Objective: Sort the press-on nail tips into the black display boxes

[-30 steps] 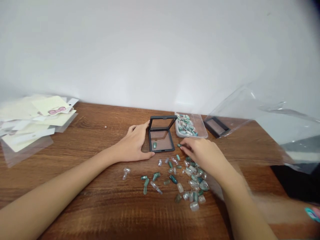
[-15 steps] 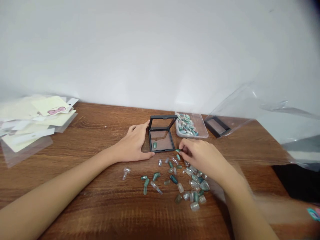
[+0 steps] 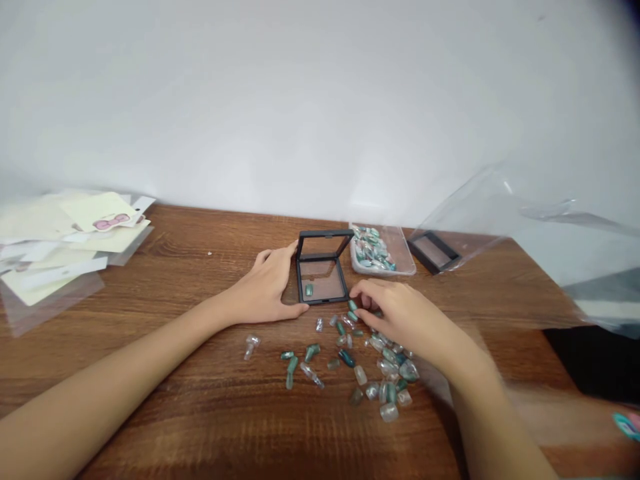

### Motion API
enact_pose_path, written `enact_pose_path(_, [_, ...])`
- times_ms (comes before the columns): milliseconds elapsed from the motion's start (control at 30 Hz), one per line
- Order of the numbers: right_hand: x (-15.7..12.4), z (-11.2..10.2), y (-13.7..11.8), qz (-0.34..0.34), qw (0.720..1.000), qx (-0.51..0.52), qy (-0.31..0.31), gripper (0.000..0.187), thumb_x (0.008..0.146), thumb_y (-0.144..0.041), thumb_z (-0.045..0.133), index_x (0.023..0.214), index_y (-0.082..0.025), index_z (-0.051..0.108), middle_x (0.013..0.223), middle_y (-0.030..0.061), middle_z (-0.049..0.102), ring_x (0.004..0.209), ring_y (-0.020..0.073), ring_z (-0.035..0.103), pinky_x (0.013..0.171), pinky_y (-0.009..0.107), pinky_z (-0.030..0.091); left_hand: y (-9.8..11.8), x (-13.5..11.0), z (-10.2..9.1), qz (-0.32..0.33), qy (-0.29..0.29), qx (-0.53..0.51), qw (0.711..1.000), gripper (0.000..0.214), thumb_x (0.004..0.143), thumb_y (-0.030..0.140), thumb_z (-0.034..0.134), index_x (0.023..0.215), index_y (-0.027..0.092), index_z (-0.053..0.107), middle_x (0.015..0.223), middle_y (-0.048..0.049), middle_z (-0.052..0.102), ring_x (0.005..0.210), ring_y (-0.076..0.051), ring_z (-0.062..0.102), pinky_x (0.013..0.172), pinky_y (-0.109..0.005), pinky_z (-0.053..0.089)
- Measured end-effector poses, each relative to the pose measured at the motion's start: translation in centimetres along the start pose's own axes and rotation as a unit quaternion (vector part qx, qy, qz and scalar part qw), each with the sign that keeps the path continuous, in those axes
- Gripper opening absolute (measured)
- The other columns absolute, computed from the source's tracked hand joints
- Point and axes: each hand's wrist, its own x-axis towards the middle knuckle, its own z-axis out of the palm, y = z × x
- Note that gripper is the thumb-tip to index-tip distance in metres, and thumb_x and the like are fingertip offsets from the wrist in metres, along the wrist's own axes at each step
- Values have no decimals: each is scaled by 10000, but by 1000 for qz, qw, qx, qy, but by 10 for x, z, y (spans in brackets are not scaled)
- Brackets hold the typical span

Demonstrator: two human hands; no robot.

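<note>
My left hand (image 3: 265,285) braces the left side of a small black display case (image 3: 324,301) with its lid propped up. Its thumb touches the near corner and its forefinger reaches the hinge side. Inside the case, a green false nail (image 3: 309,290) lies at the lower left of the clear film. Just off the near right corner, my right hand (image 3: 395,307) pinches a green false nail (image 3: 353,305) between thumb and forefinger, above another green nail (image 3: 353,316) by the thumb. Loose green and clear false nails (image 3: 389,357) spread over the table below, some hidden under my right hand.
Behind my right hand stands a clear plastic box (image 3: 407,263) of false nails. Beside it, a second black case (image 3: 434,252) is partly under clear plastic film (image 3: 480,200). Backing cards (image 3: 75,247) pile up at the left, and a white wall (image 3: 300,120) rises behind.
My right hand has shifted slightly left, and the nail in its fingers has turned to show more of its green face. My left hand and the case stay put.
</note>
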Motion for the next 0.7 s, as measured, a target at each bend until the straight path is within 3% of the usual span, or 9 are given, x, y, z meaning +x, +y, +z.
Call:
enact_pose_path(400, [0, 0, -1, 10, 1000, -5, 3, 94, 891, -150, 656, 915, -224, 604, 832, -14, 686, 774, 180, 636, 664, 269, 384, 0, 0, 0, 5, -1, -4, 1000, 1153, 783, 605, 697, 1597, 170, 5, 1612, -218, 289, 1456, -409, 331, 1205, -595, 240])
enact_pose_path(700, [3, 2, 1, 7, 988, -132, 77, 111, 933, -125, 567, 860, -202, 598, 861, 32, 707, 742, 194, 634, 657, 290, 363, 0, 1, 0, 2, 0, 2, 1000, 1165, 780, 600, 698, 1600, 169, -9, 1601, -227, 305, 1451, -415, 344, 1199, -606, 245])
